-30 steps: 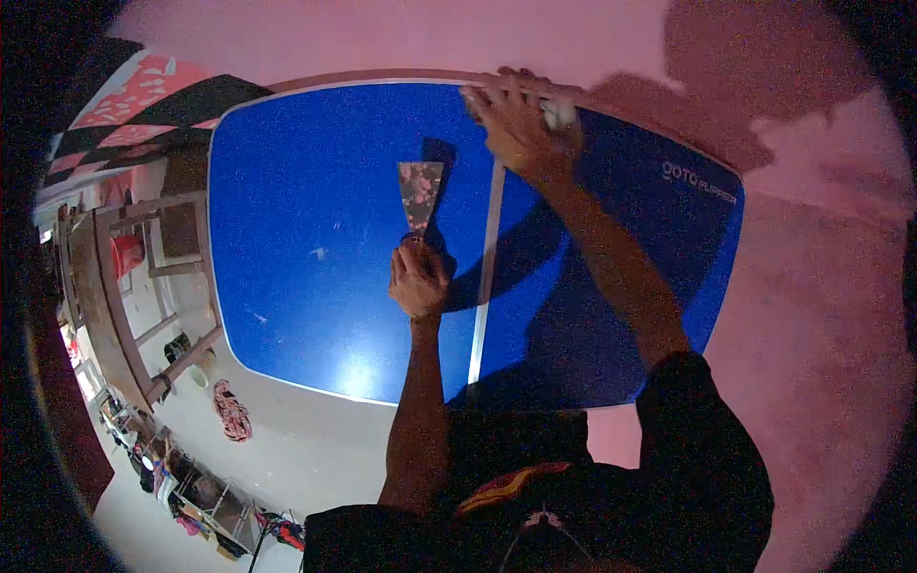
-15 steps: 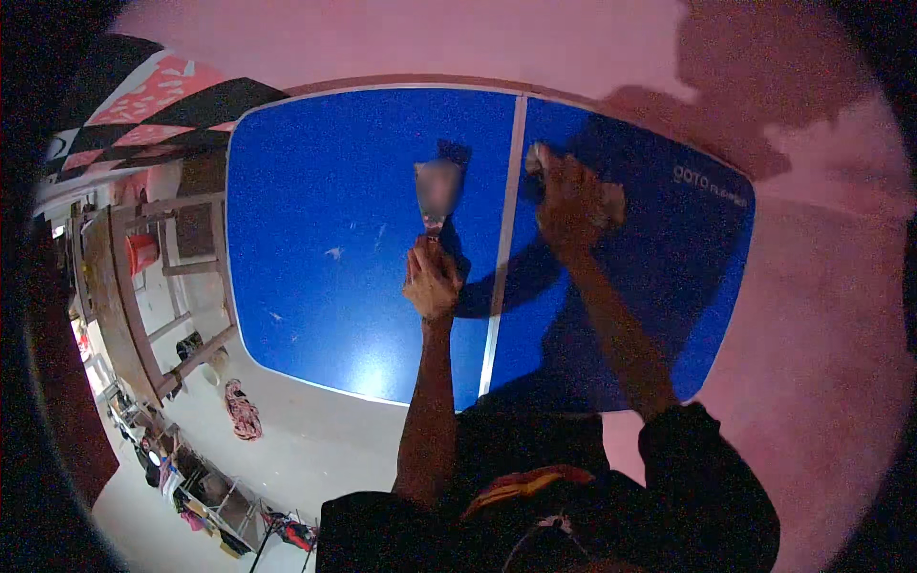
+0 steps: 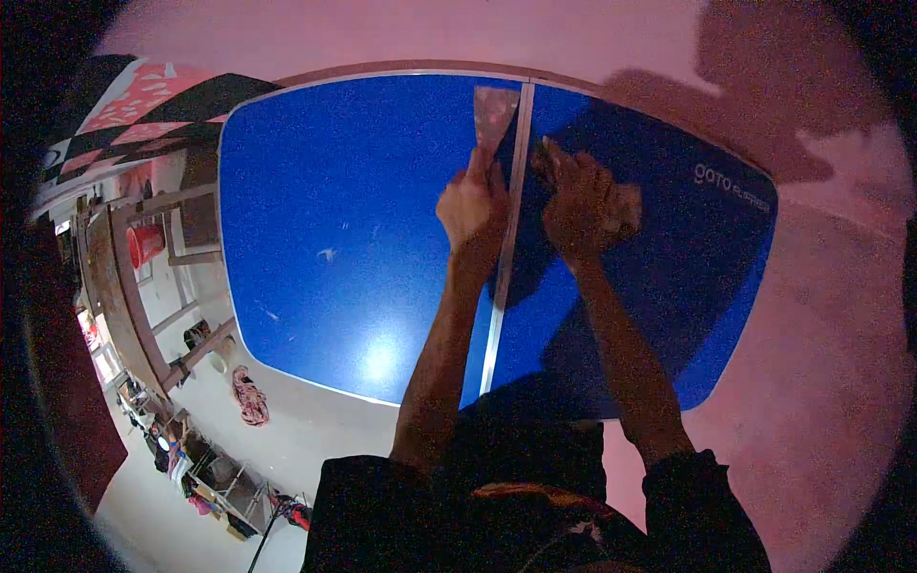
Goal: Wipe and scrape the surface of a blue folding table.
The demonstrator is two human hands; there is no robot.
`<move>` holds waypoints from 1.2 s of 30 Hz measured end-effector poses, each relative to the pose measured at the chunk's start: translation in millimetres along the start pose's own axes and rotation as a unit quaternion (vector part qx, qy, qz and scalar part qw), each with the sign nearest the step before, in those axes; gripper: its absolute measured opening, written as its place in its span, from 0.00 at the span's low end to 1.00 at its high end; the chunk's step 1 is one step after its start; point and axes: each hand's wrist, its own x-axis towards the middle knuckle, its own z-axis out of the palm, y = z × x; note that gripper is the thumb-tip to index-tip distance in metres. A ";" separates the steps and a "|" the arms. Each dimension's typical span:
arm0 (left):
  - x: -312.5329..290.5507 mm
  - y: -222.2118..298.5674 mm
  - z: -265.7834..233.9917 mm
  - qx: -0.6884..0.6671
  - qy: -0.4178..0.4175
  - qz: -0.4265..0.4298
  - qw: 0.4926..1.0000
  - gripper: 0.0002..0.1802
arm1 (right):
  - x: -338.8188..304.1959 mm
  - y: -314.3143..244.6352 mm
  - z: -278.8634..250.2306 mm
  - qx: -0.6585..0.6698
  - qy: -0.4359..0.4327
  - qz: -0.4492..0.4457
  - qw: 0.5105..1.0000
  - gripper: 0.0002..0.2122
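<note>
My left hand point(image 3: 468, 212) is closed round the handle of a scraper point(image 3: 495, 115) with a wide, flat blade. The blade points away from me over the far part of a blue panel point(image 3: 334, 181), just left of the pale strip point(image 3: 501, 325) that divides it. Right of the strip, my right hand point(image 3: 580, 205) is closed on a crumpled beige cloth point(image 3: 626, 212) above the shaded half of the panel. Its folds stick out on the right side of the fist, and the fingers hide the rest. Small whitish scuffs point(image 3: 328, 255) mark the left half.
Pink wall or floor surface point(image 3: 821, 286) surrounds the panel's far and right sides. A checkered cloth point(image 3: 143, 115) lies at the far left. Lower left are a wooden frame point(image 3: 134, 296), a red bucket point(image 3: 145, 245), a bunched patterned cloth point(image 3: 250, 396) and a cluttered rack point(image 3: 224, 477).
My left hand and the scraper have moved right and farther away, close to the pale strip. My right hand has shifted only slightly. The view has tilted a little.
</note>
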 end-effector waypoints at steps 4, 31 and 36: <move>-3.9 15.4 -17.6 0.006 0.014 0.000 1.000 0.15 | -4.8 -0.4 3.6 -0.005 -0.069 0.015 0.998 0.29; -45.0 -134.1 21.8 -0.008 0.220 0.106 0.970 0.17 | 86.2 -22.9 55.4 -0.050 -0.037 -0.134 0.989 0.26; -46.3 -133.4 20.0 0.020 0.197 0.072 0.978 0.21 | 65.4 -27.1 37.2 -0.033 -0.051 -0.144 0.988 0.25</move>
